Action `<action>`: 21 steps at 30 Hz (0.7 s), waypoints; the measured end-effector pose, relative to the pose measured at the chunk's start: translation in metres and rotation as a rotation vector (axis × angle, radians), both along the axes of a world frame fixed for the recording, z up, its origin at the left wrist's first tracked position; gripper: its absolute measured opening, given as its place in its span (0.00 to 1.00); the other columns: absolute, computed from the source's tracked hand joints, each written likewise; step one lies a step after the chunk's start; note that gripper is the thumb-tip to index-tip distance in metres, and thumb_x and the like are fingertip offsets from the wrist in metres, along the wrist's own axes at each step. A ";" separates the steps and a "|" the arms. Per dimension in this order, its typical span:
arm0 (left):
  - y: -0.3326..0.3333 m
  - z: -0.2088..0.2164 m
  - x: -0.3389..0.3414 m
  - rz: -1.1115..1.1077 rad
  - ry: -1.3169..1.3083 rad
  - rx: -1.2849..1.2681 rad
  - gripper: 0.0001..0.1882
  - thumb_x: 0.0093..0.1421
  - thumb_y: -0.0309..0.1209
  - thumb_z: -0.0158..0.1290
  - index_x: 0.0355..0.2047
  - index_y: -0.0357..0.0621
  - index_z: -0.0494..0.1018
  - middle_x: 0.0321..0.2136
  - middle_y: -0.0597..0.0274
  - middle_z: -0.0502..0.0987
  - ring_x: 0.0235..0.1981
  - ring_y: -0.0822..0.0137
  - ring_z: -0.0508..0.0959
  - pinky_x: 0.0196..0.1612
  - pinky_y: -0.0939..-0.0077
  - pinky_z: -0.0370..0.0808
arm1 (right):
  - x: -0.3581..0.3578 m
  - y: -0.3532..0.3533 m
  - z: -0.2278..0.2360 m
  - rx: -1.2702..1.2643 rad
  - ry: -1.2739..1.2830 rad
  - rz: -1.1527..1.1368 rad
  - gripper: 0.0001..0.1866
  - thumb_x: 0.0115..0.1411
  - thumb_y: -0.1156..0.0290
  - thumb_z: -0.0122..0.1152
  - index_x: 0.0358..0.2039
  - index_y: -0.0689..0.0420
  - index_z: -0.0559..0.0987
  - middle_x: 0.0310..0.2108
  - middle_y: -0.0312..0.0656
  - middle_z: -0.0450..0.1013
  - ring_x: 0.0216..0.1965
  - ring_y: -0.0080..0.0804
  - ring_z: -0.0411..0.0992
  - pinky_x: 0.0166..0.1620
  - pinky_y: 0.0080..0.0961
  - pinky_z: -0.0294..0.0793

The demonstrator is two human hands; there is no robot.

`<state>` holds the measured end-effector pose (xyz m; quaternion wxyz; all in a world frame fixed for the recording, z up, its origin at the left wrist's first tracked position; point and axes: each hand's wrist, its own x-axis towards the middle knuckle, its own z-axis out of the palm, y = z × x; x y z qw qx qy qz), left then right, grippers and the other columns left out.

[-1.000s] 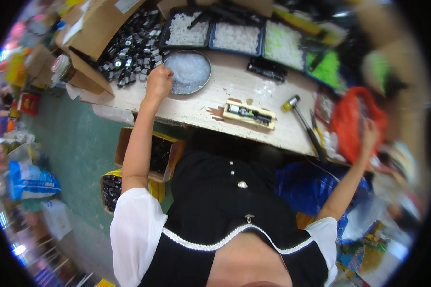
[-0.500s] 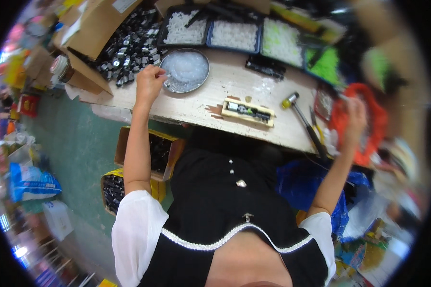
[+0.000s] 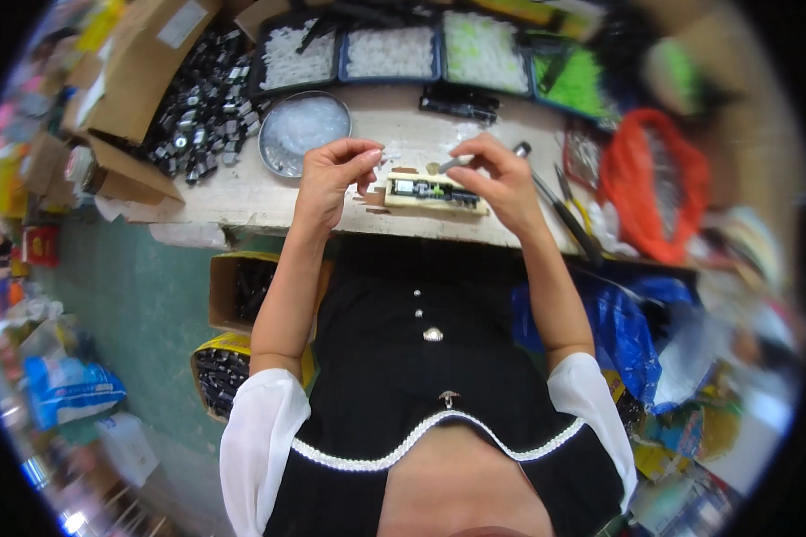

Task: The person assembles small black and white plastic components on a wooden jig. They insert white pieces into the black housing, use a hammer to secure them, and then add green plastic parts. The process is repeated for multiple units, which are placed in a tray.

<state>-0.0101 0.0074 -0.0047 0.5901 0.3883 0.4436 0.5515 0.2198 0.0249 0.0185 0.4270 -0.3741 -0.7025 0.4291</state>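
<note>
Left hand [image 3: 327, 186]: thumb and forefinger nearly closed, tips pinching a tiny whitish translucent piece [image 3: 387, 156], its shape too blurred to read; other fingers curled under. Right hand [image 3: 510, 183]: thumb and forefinger narrowly parted around a slim grey rod-like piece [image 3: 458, 164], which points toward my left hand. Hands apart, a modest gap between the fingertips.

Work position: cream rectangular holder [image 3: 467, 208] with black, silver and green parts [image 3: 431, 190] lying lengthwise inside. It sits on the white worn tabletop [image 3: 392, 121], near the front edge, just below and between my hands; my right fingers overlap its right end in view, contact cannot be told.

Edges and room: round metal dish [image 3: 271, 162] of translucent pieces, just beyond my left hand. Black-handled hammer [image 3: 571, 224] slants beside my right wrist, its head close behind the knuckles. Red plastic bag [image 3: 620, 174] farther right. Bare tabletop runs from behind the holder back to the black elongated parts [image 3: 457, 105]; another bare strip lies left of my left wrist, along the front edge
</note>
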 end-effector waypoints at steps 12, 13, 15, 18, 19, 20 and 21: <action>-0.004 0.000 0.017 -0.020 -0.098 -0.121 0.07 0.52 0.24 0.58 0.31 0.33 0.76 0.20 0.63 0.75 0.18 0.79 0.71 0.18 0.88 0.66 | -0.016 -0.005 -0.016 0.052 0.071 -0.064 0.09 0.47 0.75 0.64 0.32 0.60 0.78 0.31 0.37 0.73 0.35 0.25 0.70 0.39 0.20 0.66; -0.004 0.000 0.018 -0.026 -0.096 -0.123 0.07 0.52 0.24 0.58 0.31 0.33 0.76 0.20 0.63 0.75 0.18 0.79 0.71 0.18 0.88 0.66 | -0.016 -0.005 -0.015 0.052 0.071 -0.062 0.09 0.47 0.75 0.64 0.32 0.60 0.78 0.31 0.37 0.73 0.35 0.25 0.70 0.40 0.21 0.66; -0.005 -0.001 0.018 -0.037 -0.093 -0.128 0.07 0.52 0.24 0.58 0.31 0.34 0.76 0.20 0.63 0.75 0.18 0.79 0.71 0.18 0.88 0.66 | -0.018 -0.006 -0.015 0.055 0.072 -0.058 0.09 0.47 0.76 0.64 0.32 0.60 0.78 0.31 0.37 0.73 0.35 0.26 0.70 0.40 0.22 0.66; -0.003 -0.001 0.015 -0.087 -0.142 -0.170 0.09 0.52 0.24 0.57 0.33 0.35 0.76 0.24 0.62 0.76 0.19 0.79 0.73 0.19 0.88 0.68 | -0.019 -0.005 -0.016 0.086 0.066 -0.053 0.10 0.46 0.77 0.65 0.31 0.59 0.78 0.31 0.37 0.74 0.35 0.28 0.70 0.41 0.23 0.67; -0.003 -0.002 0.014 -0.103 -0.176 -0.196 0.08 0.52 0.24 0.57 0.33 0.34 0.76 0.24 0.62 0.76 0.19 0.79 0.73 0.18 0.88 0.68 | -0.020 -0.005 -0.018 0.111 0.061 -0.054 0.10 0.45 0.76 0.65 0.31 0.59 0.78 0.31 0.38 0.73 0.35 0.29 0.70 0.41 0.23 0.66; -0.002 -0.001 0.012 -0.119 -0.210 -0.222 0.08 0.52 0.24 0.57 0.33 0.34 0.76 0.24 0.61 0.76 0.18 0.79 0.73 0.18 0.88 0.68 | -0.020 -0.005 -0.020 0.135 0.055 -0.056 0.11 0.45 0.76 0.66 0.31 0.59 0.78 0.31 0.38 0.73 0.35 0.30 0.70 0.40 0.24 0.66; -0.002 -0.001 0.011 -0.134 -0.244 -0.248 0.08 0.52 0.24 0.56 0.33 0.34 0.75 0.24 0.61 0.76 0.18 0.78 0.73 0.17 0.88 0.67 | -0.020 -0.005 -0.023 0.218 0.015 -0.072 0.11 0.44 0.76 0.66 0.31 0.58 0.78 0.31 0.38 0.73 0.34 0.30 0.70 0.39 0.24 0.65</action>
